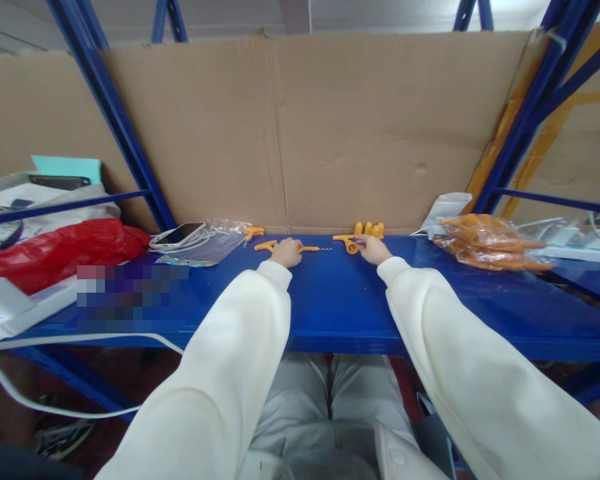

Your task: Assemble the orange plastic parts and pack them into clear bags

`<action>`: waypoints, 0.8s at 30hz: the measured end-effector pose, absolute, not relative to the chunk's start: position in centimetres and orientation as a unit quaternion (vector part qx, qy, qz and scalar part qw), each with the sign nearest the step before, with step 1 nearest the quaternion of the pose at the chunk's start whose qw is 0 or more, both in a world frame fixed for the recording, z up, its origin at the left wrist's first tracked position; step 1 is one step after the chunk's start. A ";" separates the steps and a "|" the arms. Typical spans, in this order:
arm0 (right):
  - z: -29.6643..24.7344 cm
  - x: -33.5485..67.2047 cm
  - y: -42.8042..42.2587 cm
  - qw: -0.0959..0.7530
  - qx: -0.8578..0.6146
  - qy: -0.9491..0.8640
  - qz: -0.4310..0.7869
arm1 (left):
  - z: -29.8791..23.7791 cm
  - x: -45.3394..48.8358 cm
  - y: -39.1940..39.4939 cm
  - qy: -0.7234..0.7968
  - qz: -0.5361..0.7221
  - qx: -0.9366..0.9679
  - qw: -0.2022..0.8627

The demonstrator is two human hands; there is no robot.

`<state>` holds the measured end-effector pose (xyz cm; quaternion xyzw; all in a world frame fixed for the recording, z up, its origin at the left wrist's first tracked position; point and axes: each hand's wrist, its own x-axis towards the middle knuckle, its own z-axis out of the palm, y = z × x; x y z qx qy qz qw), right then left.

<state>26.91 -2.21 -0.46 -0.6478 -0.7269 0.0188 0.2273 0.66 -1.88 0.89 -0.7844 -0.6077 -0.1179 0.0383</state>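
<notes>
Both my arms in white sleeves reach across a blue metal shelf (330, 300). My left hand (286, 253) is closed around an orange corkscrew (267, 246) lying flat, its metal spiral pointing right. My right hand (373, 249) is closed on a second orange piece (346, 243) with a ring end. Several more orange pieces (369, 229) stand just behind that hand against the cardboard. Another orange piece (253, 232) lies behind the left hand.
A cardboard sheet (330, 133) backs the shelf. At the left lie a phone (180, 233), white cable, clear plastic bags (205, 247) and a red bag (55, 250). A plastic bag of orange parts (490, 243) sits at the right. Blue rack posts frame both sides.
</notes>
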 end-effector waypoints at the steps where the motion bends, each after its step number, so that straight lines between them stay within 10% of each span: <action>1: -0.2 26.9 -2.4 0.235 -0.663 -0.710 0.025 | 0.9 0.7 -1.9 -0.612 -0.116 -0.781 0.038; 24: 1.0 30.1 1.2 0.204 -0.740 -0.639 -0.056 | 0.6 -0.3 -1.2 -0.689 -0.131 -0.712 0.029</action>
